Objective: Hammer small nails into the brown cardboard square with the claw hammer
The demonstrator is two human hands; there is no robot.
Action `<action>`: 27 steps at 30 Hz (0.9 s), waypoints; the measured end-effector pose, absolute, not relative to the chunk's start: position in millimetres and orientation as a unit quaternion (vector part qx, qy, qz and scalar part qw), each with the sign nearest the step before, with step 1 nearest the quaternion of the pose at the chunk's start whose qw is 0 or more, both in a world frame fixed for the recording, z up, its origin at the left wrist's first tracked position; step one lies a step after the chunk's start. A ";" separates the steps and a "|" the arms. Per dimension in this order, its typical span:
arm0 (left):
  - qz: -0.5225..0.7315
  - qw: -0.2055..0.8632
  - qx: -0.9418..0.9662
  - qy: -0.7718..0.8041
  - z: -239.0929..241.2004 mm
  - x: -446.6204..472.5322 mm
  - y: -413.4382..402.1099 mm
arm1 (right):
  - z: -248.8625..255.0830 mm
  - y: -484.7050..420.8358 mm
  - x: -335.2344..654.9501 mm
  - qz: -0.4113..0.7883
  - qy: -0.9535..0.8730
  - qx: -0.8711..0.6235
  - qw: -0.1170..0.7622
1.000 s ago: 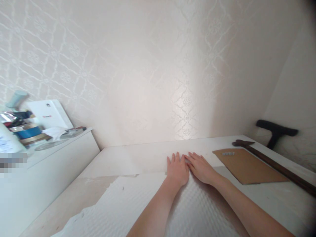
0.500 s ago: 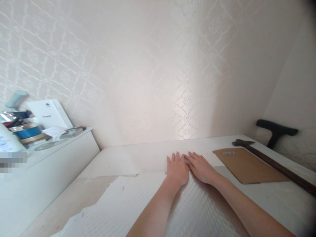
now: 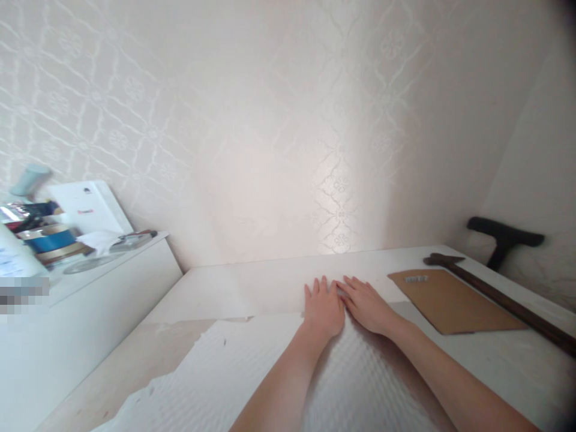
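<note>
A white sheet with a fine raised texture lies across the tabletop, its left edge ragged. My left hand rests flat near the sheet's far edge, fingers spread and pointing away from me. Beside it, my right hand also lies palm down with fingers stretched out, angled to the left so that the two hands meet at thumb and forefinger. Neither hand grips anything that shows. Beneath my forearms, part of the sheet is hidden.
To the right lie a brown cardboard piece bearing small grey bits and a long-handled hammer. A black T-shaped handle rises behind. On the left, a white cabinet carries a white box and blue tape roll.
</note>
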State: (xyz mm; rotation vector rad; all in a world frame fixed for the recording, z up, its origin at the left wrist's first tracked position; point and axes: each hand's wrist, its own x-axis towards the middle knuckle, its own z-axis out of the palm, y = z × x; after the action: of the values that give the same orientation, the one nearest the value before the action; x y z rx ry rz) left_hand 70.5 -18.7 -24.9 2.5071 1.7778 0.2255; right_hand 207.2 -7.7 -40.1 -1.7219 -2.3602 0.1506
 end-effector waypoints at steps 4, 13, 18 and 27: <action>0.067 0.033 0.812 0.579 -22.8 70.9 -19.5 | -40.1 -7.6 207.4 0.055 -0.803 -0.584 0.103; 0.060 0.029 0.813 0.578 -23.4 70.7 -18.7 | -40.9 -6.5 207.6 0.055 -0.802 -0.588 0.096; 0.066 0.027 0.814 0.577 -24.2 70.5 -18.6 | -41.6 -6.8 207.5 0.051 -0.801 -0.588 0.103; 0.070 0.031 0.814 0.576 -25.3 71.3 -18.2 | -44.0 -5.5 208.0 0.040 -0.803 -0.587 0.102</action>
State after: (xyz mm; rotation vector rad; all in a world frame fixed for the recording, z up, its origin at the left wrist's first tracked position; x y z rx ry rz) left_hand 71.3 -18.2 -25.3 2.5071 1.7742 0.2168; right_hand 208.0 -5.5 -44.0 -1.7321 -2.3698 0.1176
